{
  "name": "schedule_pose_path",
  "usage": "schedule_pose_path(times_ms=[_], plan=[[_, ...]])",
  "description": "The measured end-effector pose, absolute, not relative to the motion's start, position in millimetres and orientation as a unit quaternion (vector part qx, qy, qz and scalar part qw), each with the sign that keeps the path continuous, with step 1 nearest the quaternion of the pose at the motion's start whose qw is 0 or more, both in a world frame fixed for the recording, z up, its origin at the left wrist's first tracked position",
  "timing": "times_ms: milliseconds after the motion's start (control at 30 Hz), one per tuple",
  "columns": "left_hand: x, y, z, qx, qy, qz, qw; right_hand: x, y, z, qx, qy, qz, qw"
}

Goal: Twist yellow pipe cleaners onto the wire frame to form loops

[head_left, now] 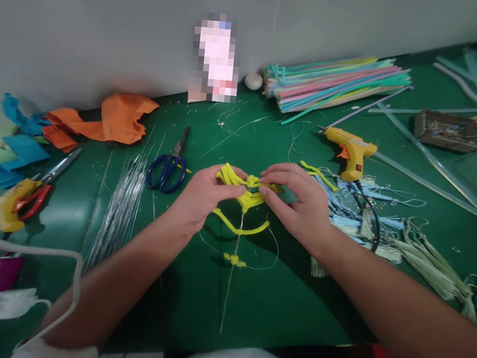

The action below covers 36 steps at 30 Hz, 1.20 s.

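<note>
Yellow pipe cleaners (247,201), bent into loops like a small flower, are held up between my two hands over the green table. My left hand (207,193) pinches the left side of the loops, thumb in front. From the right, the thumb and fingertips of my right hand (298,199) close on the loops' other edge. A thin wire stem (230,288) runs down from the loops toward me. On the stem sit a curved yellow length (237,228) and a small yellow knotted piece (234,259). A fine thread arcs around them.
Blue-handled scissors (167,166) and a bundle of wires (120,207) lie left. A yellow glue gun (353,150) and pale tassels (369,220) lie right. Behind are many coloured pipe cleaners (335,87) and orange paper (122,117). Another glue gun (12,202) is far left.
</note>
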<state>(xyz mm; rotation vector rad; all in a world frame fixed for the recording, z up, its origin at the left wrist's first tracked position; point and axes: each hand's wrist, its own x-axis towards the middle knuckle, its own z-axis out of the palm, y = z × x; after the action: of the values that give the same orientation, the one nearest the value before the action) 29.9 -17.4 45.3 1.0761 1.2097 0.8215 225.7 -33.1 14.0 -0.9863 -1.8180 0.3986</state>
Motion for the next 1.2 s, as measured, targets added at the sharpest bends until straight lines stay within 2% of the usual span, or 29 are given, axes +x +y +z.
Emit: schedule_pose_path(times_ms=[300, 567, 700, 833, 933, 1000, 1067, 1200], plan=[[30, -18, 46, 0.447, 0.520, 0.380, 0.620, 226, -30, 10, -0.351, -0.788, 0.134, 0.487], [31, -18, 45, 0.440, 0.516, 0.377, 0.630, 226, -31, 11, -0.337, -0.787, 0.169, 0.489], [32, -18, 49, 0.441, 0.525, 0.380, 0.621, 221, -36, 9, -0.380, -0.728, 0.253, 0.511], [31, -16, 52, 0.422, 0.528, 0.410, 0.612, 217, -36, 3, -0.443, -0.578, 0.382, 0.569], [28, -15, 56, 0.409, 0.532, 0.440, 0.597, 221, -36, 4, -0.482, -0.540, 0.270, 0.636], [26, -14, 59, 0.403, 0.529, 0.462, 0.586, 224, -38, 9, -0.457, -0.561, 0.246, 0.645], [26, -15, 60, 0.404, 0.526, 0.484, 0.571, 226, -41, 14, -0.449, -0.572, 0.290, 0.622], [28, -18, 62, 0.404, 0.526, 0.510, 0.547, 222, -40, 21, -0.499, -0.565, 0.457, 0.473]])
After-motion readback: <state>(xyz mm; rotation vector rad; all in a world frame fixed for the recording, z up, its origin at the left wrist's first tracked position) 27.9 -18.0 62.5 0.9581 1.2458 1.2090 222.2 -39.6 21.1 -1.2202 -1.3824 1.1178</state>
